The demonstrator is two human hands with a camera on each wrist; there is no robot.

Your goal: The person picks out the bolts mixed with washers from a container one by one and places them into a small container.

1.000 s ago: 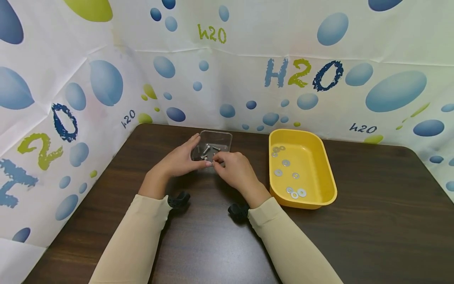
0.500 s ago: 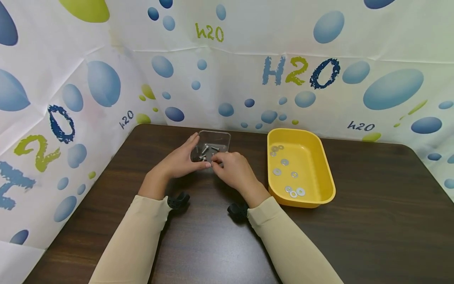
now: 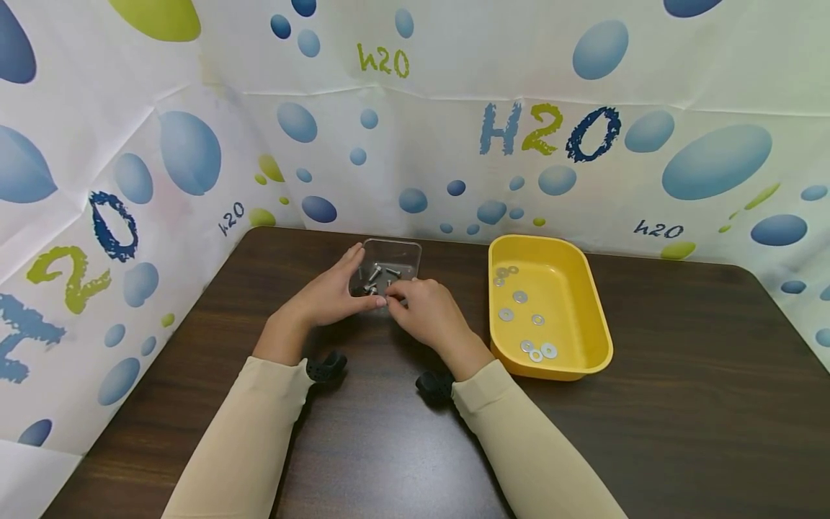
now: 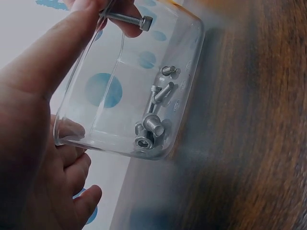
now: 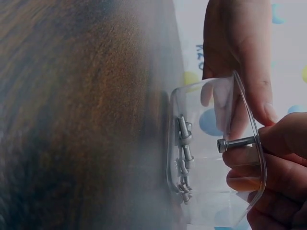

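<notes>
A small clear plastic box [image 3: 407, 252] stands on the dark table, several socket-head bolts [image 4: 153, 124] lying on its bottom. My left hand [image 3: 324, 294] grips the box at its left side, thumb along the near rim and fingers around the outer wall. Over the near right rim, my right hand [image 3: 429, 308] pinches one bolt [image 5: 237, 143] between thumb and fingers. The head of that bolt points down into the box, while its threaded end disappears between the fingertips. In the head view the right fingers mostly cover the held bolt.
Right of the hands stands a yellow tray [image 3: 580, 317] with several flat washers [image 3: 520, 296] on its bottom. A white patterned sheet [image 3: 447, 144] hangs behind and to the left of the brown wooden table [image 3: 687, 375].
The head view has shifted slightly from the first frame. Both hands keep their places at the box, and the bolts and washers look unmoved.
</notes>
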